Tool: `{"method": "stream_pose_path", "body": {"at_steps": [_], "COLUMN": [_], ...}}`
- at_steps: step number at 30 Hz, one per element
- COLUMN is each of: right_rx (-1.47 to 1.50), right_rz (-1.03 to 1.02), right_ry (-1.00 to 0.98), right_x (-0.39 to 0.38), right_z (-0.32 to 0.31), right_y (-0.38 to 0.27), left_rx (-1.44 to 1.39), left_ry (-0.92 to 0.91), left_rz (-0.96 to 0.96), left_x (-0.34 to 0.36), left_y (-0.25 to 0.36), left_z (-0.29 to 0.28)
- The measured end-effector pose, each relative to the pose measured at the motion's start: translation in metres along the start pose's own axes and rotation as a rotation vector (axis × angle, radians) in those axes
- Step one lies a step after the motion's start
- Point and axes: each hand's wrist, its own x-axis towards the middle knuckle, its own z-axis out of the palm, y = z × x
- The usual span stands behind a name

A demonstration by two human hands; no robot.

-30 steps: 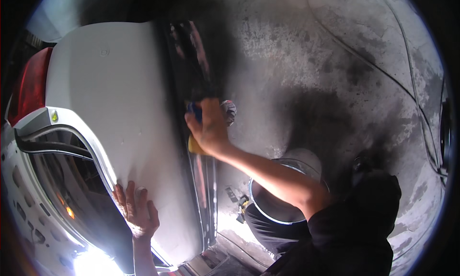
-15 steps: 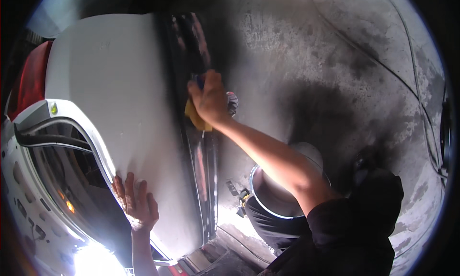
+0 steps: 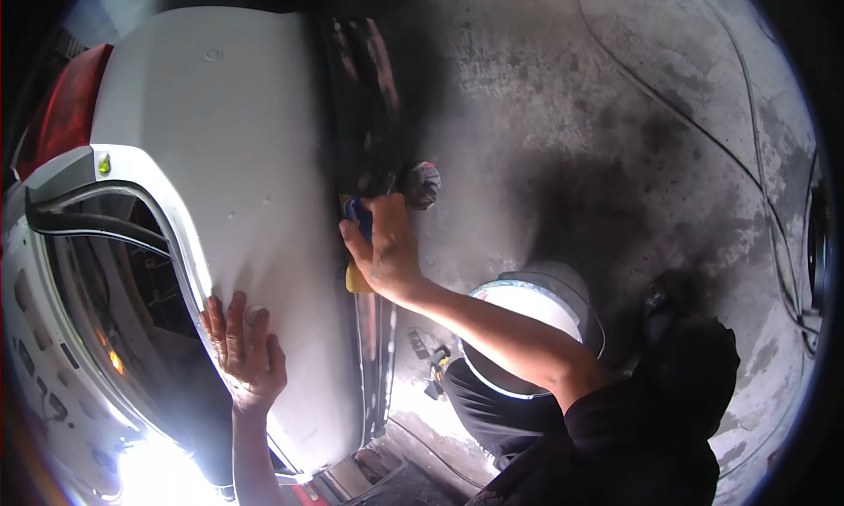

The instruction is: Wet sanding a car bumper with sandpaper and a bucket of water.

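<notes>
A pale, dull-finished car panel (image 3: 237, 128) with a dark lower edge strip (image 3: 371, 110) fills the left-centre. My right hand (image 3: 391, 247) is closed on a sanding block (image 3: 357, 220), blue on top with yellow at its ends, which lies against the dark strip. The face of the block against the car is hidden. My left hand (image 3: 246, 352) lies with fingers spread on the near part of the panel, beside the window frame, holding nothing.
A white bucket (image 3: 576, 297) stands by my right forearm. A round, crumpled-looking item (image 3: 424, 186) sits beyond my right hand. Cables (image 3: 655, 86) run over the stained concrete floor at right. A red tail light (image 3: 72, 110) and a bright lamp (image 3: 163, 471) are at left.
My right hand has drawn the sanding block nearer along the dark strip. My left hand keeps its place on the panel, while the whole view has shifted slightly.
</notes>
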Motion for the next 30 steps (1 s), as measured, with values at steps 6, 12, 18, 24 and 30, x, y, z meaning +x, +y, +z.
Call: {"method": "stream_pose_path", "body": {"at_steps": [6,12,18,24,30], "right_rx": [-0.016,-0.078,-0.049,0.000,0.095], "right_rz": [0.134,-0.036,0.057,0.253,0.185], "right_ry": [0.004,0.065,0.073,-0.005,0.019], "right_x": [0.054,0.029,0.021,0.089,0.030], "right_z": [0.000,0.006,0.006,-0.004,0.003], "right_y": [0.002,0.008,0.003,0.011,0.007], "left_rx": [-0.019,-0.017,-0.014,-0.027,-0.008], "left_ry": [0.038,0.050,0.043,0.054,0.021], "left_rz": [0.030,0.030,0.008,0.034,0.002], "left_x": [0.001,0.004,0.000,0.001,-0.003], "left_y": [0.001,0.000,-0.001,0.000,0.001], "left_z": [0.003,0.002,0.001,0.002,0.001]}}
